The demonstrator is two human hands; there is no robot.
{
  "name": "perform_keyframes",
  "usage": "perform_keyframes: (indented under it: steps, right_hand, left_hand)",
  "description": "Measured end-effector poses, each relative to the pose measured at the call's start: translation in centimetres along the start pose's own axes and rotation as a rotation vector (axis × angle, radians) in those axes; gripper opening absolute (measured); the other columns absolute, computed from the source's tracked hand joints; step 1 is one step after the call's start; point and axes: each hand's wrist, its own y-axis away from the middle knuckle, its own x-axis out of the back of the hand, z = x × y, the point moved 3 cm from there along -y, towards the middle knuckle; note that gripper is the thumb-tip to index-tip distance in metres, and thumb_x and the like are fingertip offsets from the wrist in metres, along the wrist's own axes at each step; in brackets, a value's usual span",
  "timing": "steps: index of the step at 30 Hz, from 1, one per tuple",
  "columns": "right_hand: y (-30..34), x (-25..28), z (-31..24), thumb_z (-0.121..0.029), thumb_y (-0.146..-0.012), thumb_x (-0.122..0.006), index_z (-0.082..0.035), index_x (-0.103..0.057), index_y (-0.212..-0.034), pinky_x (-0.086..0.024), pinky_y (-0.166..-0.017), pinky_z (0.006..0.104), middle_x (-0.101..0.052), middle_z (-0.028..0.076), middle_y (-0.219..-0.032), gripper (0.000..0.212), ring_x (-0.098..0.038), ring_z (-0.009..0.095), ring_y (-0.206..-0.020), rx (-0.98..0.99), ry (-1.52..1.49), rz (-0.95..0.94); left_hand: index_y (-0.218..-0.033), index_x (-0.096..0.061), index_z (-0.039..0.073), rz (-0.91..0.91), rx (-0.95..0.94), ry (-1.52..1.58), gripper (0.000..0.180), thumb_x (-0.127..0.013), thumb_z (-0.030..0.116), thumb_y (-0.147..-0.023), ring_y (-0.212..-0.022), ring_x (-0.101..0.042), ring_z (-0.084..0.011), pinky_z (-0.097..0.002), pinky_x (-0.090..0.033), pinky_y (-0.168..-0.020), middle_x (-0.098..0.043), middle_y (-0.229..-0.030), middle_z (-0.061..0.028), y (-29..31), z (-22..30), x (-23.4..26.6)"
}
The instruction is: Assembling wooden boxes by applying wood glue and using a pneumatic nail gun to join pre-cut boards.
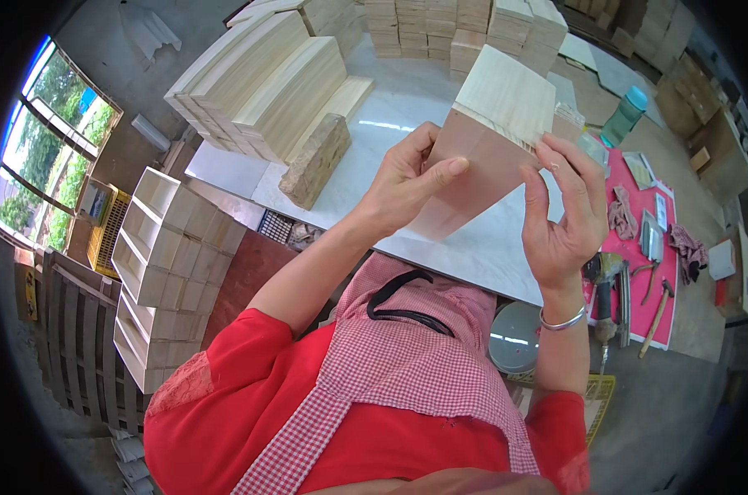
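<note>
A pale wooden box [483, 175] stands tilted over the table in front of me. My left hand [403, 183] grips its left side, the thumb lying across the near face and the fingers curled behind. At the upper right corner, the fingertips and thumb of my right hand [568, 205] close on the box's edge, where the wood looks rough. A metal bangle circles my right wrist. Whatever is inside the box cannot be seen.
Stacked boards [283, 91] and a rough block [316, 161] occupy the white table [382, 144]. Small boxes [176, 247] are piled left. On a pink sheet at right lie a hammer [656, 318], a power drill [605, 301] and cloths. A green bottle [625, 117] stands behind.
</note>
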Motion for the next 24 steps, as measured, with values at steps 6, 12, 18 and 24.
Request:
perform_keyframes:
  steps: [6,12,18,24]
  right_hand:
    - [-0.1,-1.0,2.8,0.006,-0.083,-0.073,0.002,-0.064,-0.103,-0.051,-0.081,0.0285,-0.067,0.013,-0.106,0.022,-0.064,0.019,-0.093,-0.093,-0.058,0.091]
    - [4.2,-1.5,14.1,-0.008,-0.092,-0.069,0.0,-0.061,-0.09,-0.047,-0.062,0.0218,-0.065,0.006,-0.075,0.011,-0.063,0.008,-0.071,-0.696,-0.064,0.052]
    - [10.7,-2.2,27.5,-0.033,-0.093,-0.068,0.002,-0.063,-0.091,-0.052,-0.059,0.0343,-0.066,0.01,-0.074,0.035,-0.069,0.021,-0.07,-1.029,0.427,-0.32]
    - [12.1,-6.1,31.4,-0.059,-0.079,-0.072,0.005,-0.052,-0.127,-0.05,-0.089,0.0452,-0.061,0.022,-0.123,0.082,-0.061,0.038,-0.113,-0.728,1.102,-0.13]
  left_hand:
    - [-0.111,-0.057,0.006,0.158,0.046,0.076,0.025,-0.066,0.024,-0.097,-0.095,-0.054,-0.0082,-0.027,-0.045,-0.086,-0.061,-0.103,-0.0012,-0.8,-2.0,1.0]
    - [-0.133,-0.048,0.003,0.407,0.181,0.607,0.032,-0.05,0.018,-0.104,-0.124,-0.052,-0.0211,-0.0391,-0.039,-0.109,-0.055,-0.133,-0.009,-1.4,-4.8,4.6]
    - [-0.146,-0.036,0.003,0.612,0.453,0.82,0.044,-0.042,0.021,-0.107,-0.139,-0.039,-0.0272,-0.0449,-0.03,-0.119,-0.043,-0.149,-0.0109,3.1,-9.3,7.2]
    - [-0.145,-0.037,0.003,0.781,0.439,0.747,0.047,-0.043,0.029,-0.107,-0.137,-0.042,-0.0263,-0.0451,-0.032,-0.116,-0.045,-0.147,-0.0106,7.1,-8.5,7.9]
